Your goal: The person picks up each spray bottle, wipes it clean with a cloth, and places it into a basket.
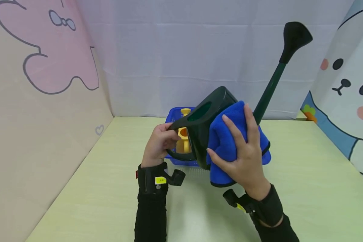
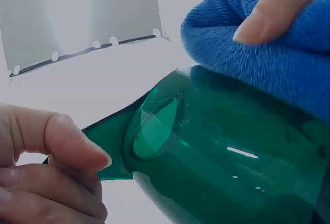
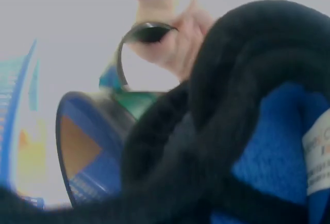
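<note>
A dark green watering can (image 1: 201, 134) is held tilted above the table, its long spout (image 1: 270, 87) rising to the right and ending in a black head (image 1: 294, 37). My left hand (image 1: 160, 143) grips the loop handle, thumb and fingers curled round it in the left wrist view. Against the can's side, my right hand (image 1: 245, 158) holds a folded blue cloth (image 1: 227, 134) with black edging. Its fingers spread over the cloth, and the thumb sinks into the plush in the left wrist view. A white label (image 3: 317, 152) shows on the cloth in the right wrist view.
Behind the can stands a blue basket (image 1: 176, 114), partly hidden, with a yellow object (image 1: 186, 146) in it. The pale table (image 1: 109, 188) meets a white cloth backdrop (image 1: 169, 60) at the back and printed panels at both sides.
</note>
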Available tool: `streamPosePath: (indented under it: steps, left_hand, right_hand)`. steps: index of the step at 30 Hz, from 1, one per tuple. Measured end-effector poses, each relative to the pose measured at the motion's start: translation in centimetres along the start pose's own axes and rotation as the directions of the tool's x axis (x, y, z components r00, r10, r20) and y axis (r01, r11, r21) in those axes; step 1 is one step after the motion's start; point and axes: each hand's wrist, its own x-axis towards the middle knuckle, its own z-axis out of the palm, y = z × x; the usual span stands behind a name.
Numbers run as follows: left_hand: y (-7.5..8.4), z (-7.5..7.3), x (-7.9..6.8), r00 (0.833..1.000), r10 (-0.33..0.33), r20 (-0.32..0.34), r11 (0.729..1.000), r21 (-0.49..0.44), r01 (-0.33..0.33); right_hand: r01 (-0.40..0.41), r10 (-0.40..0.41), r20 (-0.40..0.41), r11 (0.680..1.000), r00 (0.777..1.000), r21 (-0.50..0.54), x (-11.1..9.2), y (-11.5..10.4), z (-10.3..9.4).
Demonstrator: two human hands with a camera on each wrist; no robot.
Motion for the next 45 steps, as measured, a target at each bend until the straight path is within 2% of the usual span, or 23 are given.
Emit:
streamPosePath:
  steps: [5, 9, 12, 15, 20, 22, 24, 28, 32, 33, 34, 35, 36, 40, 43, 45]
  left_hand:
    - [-0.2, 0.2, 0.0, 1.0, 0.005, -0.016, 0.999, 0.034, -0.004]
    - [-0.2, 0.7, -0.1, 1.0, 0.02, -0.011, 0.996, 0.085, -0.019]
    - [-0.1, 0.9, -0.1, 1.0, 0.018, -0.003, 0.994, 0.105, -0.018]
    - [0.0, 0.8, -0.2, 1.0, 0.001, 0.001, 0.995, 0.102, -0.001]
    - [0.1, 0.4, -0.4, 0.999, -0.021, 0.032, 0.996, 0.092, 0.018]
    - [0.1, 0.3, -0.4, 0.998, -0.026, 0.052, 0.995, 0.098, 0.021]
    - [0.1, 0.1, -0.5, 0.997, -0.027, 0.075, 0.993, 0.114, 0.018]
    - [0.2, 0.0, -0.5, 0.993, -0.026, 0.115, 0.989, 0.148, 0.009]
    - [0.3, -0.1, -0.6, 0.991, -0.021, 0.135, 0.986, 0.166, -0.002]
    - [0.3, -0.1, -0.6, 0.991, -0.02, 0.135, 0.985, 0.172, -0.004]
    - [0.3, -0.1, -0.6, 0.991, -0.018, 0.133, 0.984, 0.178, -0.006]
    - [0.3, -0.1, -0.7, 0.991, -0.016, 0.131, 0.983, 0.185, -0.009]
    - [0.3, -0.1, -0.7, 0.992, -0.014, 0.125, 0.982, 0.19, -0.01]
    - [0.4, -0.1, -0.8, 0.995, -0.006, 0.098, 0.978, 0.207, -0.015]
    - [0.5, 0.1, -0.9, 0.997, 0.006, 0.078, 0.977, 0.21, -0.022]
    - [0.5, 0.4, -1.0, 0.997, 0.012, 0.071, 0.977, 0.212, -0.026]
  right_hand:
    - [0.146, -0.149, -0.018, 0.984, 0.989, -0.102, -0.7, -1.1, 1.8]
    - [0.278, -0.281, 0.018, 0.938, 0.96, -0.207, -1.4, -2.1, 3.1]
    - [0.321, -0.319, 0.046, 0.918, 0.947, -0.232, -1.5, -2.4, 3.5]
    - [0.308, -0.305, 0.046, 0.934, 0.951, -0.179, -1.3, -2.4, 3.2]
    - [0.2, -0.2, -0.018, 0.979, 0.98, 0.027, -0.2, -1.3, 1.5]
    - [0.148, -0.143, -0.053, 0.982, 0.988, 0.121, 0.2, -0.6, 0.7]
    - [0.094, -0.078, -0.081, 0.971, 0.994, 0.22, 0.5, 0.1, -0.1]
    - [-0.07, 0.113, -0.088, 0.919, 0.99, 0.388, 0.7, 1.5, -1.8]
    - [-0.241, 0.308, -0.044, 0.817, 0.95, 0.523, 0.9, 2.1, -2.7]
    - [-0.261, 0.333, -0.037, 0.799, 0.942, 0.541, 0.9, 2.2, -2.8]
    - [-0.269, 0.344, -0.038, 0.795, 0.938, 0.544, 0.9, 2.2, -2.7]
    - [-0.259, 0.338, -0.049, 0.799, 0.94, 0.542, 0.9, 2.2, -2.6]
    - [-0.238, 0.318, -0.067, 0.818, 0.946, 0.524, 0.8, 2.1, -2.3]
    - [-0.088, 0.168, -0.181, 0.92, 0.969, 0.381, 0.6, 1.6, -1.1]
    - [0.014, 0.054, -0.25, 0.964, 0.967, 0.264, 0.3, 1.1, -0.1]
    - [0.067, -0.012, -0.288, 0.981, 0.957, 0.183, 0.2, 0.5, 0.5]
